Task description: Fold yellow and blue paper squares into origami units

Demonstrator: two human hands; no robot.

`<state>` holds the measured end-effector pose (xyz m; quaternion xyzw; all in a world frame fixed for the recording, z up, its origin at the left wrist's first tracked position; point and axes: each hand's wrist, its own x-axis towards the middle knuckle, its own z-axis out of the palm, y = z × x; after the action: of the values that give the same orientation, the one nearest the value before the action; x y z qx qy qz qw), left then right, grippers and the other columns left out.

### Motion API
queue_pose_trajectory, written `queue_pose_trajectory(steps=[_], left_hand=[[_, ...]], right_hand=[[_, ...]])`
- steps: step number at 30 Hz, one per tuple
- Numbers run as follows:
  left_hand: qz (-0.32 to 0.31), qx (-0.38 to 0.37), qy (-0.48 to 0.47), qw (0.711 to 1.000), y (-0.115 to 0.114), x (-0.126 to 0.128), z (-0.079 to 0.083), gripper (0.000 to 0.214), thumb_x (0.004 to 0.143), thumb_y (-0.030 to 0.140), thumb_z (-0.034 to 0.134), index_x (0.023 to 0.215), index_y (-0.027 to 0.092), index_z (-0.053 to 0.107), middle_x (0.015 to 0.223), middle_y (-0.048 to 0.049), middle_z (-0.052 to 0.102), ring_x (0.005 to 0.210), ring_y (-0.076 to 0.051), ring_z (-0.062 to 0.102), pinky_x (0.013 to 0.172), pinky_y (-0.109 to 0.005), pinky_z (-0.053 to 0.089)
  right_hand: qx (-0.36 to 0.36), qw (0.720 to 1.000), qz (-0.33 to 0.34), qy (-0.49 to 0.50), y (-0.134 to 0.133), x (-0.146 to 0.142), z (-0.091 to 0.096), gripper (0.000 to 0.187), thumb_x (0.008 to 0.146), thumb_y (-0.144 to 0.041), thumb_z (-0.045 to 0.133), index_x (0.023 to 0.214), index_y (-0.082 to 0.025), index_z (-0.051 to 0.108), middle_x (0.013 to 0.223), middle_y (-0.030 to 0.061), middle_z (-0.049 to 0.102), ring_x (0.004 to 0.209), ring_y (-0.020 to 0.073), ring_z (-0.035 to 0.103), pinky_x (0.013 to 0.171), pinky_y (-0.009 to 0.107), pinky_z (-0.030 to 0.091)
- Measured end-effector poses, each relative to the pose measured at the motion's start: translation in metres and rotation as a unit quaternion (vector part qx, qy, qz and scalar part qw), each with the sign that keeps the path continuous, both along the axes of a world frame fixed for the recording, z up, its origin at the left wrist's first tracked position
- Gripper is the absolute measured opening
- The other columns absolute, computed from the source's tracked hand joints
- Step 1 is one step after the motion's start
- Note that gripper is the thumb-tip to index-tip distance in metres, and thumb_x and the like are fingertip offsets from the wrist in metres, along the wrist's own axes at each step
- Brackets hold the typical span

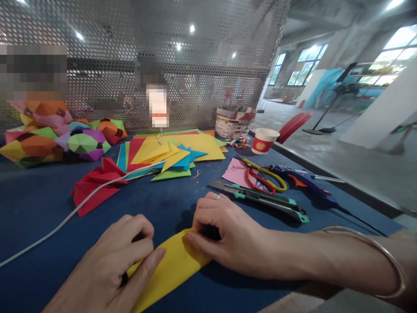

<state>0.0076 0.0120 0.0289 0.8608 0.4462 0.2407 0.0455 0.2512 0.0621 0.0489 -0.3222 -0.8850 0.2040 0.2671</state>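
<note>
A folded strip of yellow paper (177,265) lies slantwise at the front of the blue table. My left hand (120,256) grips its near left part, thumb on top and fingers curled at the upper edge. My right hand (224,230) pinches the far right part between thumb and curled fingers. Just beyond my right hand lies a utility knife (267,201) with a green and black handle. Behind it, scissors (260,176) with red and yellow handles rest partly on a pink paper piece (236,171).
A blue glue gun (304,184) with its cord lies at the right. Coloured paper sheets (205,145) and a red folded paper (97,187) lie behind my hands, crossed by a white cable (97,191). Folded-paper balls (86,143), a basket (233,121) and a paper cup (264,141) stand farther back.
</note>
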Motion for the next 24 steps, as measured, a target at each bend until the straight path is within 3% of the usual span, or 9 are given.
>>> queue_pose_trajectory(steps=[10, 13, 16, 20, 24], left_hand=[[0.014, 0.150, 0.076, 0.986, 0.001, -0.007, -0.005, 0.017, 0.100, 0.035, 0.053, 0.088, 0.023, 0.056, 0.088, -0.0004, 0.057, 0.077, -0.020, 0.053, 0.070, -0.037, 0.037], [0.027, 0.203, 0.092, 0.975, 0.000, -0.006, -0.004, 0.019, 0.100, 0.037, 0.052, 0.110, 0.022, 0.060, 0.107, -0.0044, 0.062, 0.095, -0.023, 0.059, 0.084, -0.038, 0.043], [-0.053, 0.176, 0.103, 0.978, -0.004, -0.002, 0.000, 0.035, 0.103, 0.021, 0.039, 0.130, 0.033, 0.058, 0.124, -0.0011, 0.064, 0.114, -0.018, 0.061, 0.099, -0.030, 0.047], [-0.201, 0.079, 0.126, 0.968, -0.004, 0.000, 0.012, 0.038, 0.103, 0.023, 0.043, 0.134, 0.039, 0.059, 0.116, 0.0075, 0.076, 0.103, -0.011, 0.071, 0.098, -0.016, 0.051], [-0.224, 0.069, 0.147, 0.961, -0.004, -0.011, 0.018, 0.049, 0.098, 0.019, 0.054, 0.143, 0.038, 0.056, 0.127, 0.0097, 0.075, 0.110, -0.010, 0.073, 0.103, -0.012, 0.049]], right_hand=[[0.040, 0.995, -0.017, -0.094, -0.004, -0.005, 0.001, 0.025, 0.087, -0.016, 0.064, 0.070, -0.018, 0.046, 0.077, -0.0004, 0.054, 0.076, 0.0152, 0.044, 0.072, 0.031, 0.033], [0.034, 0.992, -0.022, -0.122, -0.005, -0.006, 0.003, 0.023, 0.084, -0.014, 0.066, 0.072, -0.018, 0.046, 0.080, 0.0007, 0.057, 0.079, 0.0163, 0.044, 0.073, 0.031, 0.032], [0.020, 0.990, -0.016, -0.140, -0.005, -0.007, 0.005, 0.023, 0.085, -0.015, 0.066, 0.073, -0.018, 0.047, 0.082, 0.0013, 0.058, 0.080, 0.0168, 0.044, 0.074, 0.032, 0.033], [0.016, 0.989, -0.018, -0.149, -0.005, -0.007, 0.007, 0.022, 0.091, -0.018, 0.063, 0.074, -0.018, 0.048, 0.084, 0.0015, 0.059, 0.082, 0.0174, 0.045, 0.076, 0.033, 0.034], [0.008, 0.988, -0.022, -0.152, -0.004, -0.006, 0.007, 0.023, 0.092, -0.019, 0.063, 0.074, -0.018, 0.049, 0.084, 0.0011, 0.058, 0.084, 0.0177, 0.046, 0.077, 0.034, 0.034]])
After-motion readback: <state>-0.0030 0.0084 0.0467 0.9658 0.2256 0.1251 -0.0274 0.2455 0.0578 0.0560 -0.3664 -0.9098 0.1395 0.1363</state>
